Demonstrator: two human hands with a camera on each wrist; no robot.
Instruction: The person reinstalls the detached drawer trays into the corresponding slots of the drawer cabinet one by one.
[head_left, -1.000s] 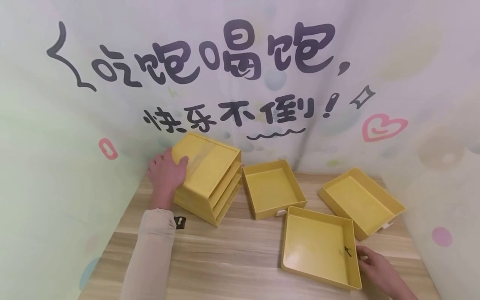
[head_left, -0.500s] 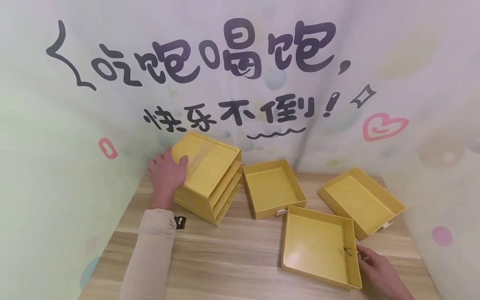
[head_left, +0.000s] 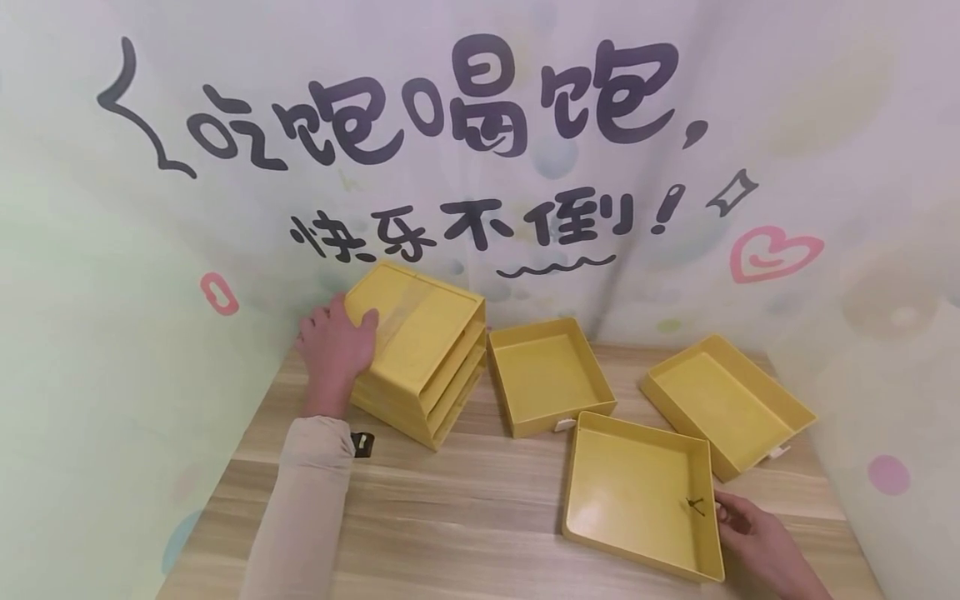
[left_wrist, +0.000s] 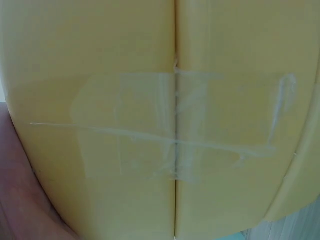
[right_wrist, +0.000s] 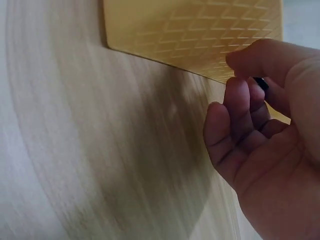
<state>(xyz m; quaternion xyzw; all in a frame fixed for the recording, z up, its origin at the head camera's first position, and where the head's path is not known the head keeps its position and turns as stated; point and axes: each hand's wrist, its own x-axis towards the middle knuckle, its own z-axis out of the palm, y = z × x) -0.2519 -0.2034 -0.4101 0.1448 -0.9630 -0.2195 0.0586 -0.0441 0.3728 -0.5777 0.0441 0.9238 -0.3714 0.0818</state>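
Note:
In the head view my left hand (head_left: 336,346) rests spread over the left edge of a yellow drawer cabinet (head_left: 420,325), thumb on its top. The left wrist view shows the cabinet's side close up, with clear tape (left_wrist: 140,130) across a seam. My right hand (head_left: 757,537) is at the outer right wall of a yellow drawer (head_left: 630,492) lying open side up. Its thumb and fingers are curled together there, around a small black piece (right_wrist: 261,82) mostly hidden by the fingers. Inside that wall, a thin black tie (head_left: 696,505) sticks out.
Two more yellow drawers lie behind, one in the middle (head_left: 551,375) and one at right (head_left: 727,404), each with a white tab at its front. The front drawer's corners come close to both. A wood-grain table (head_left: 450,517) lies beneath, a printed wall behind.
The black tie inside the front drawer has turned a little, and my right fingers have shifted slightly. My left hand and the cabinet stay as they were.

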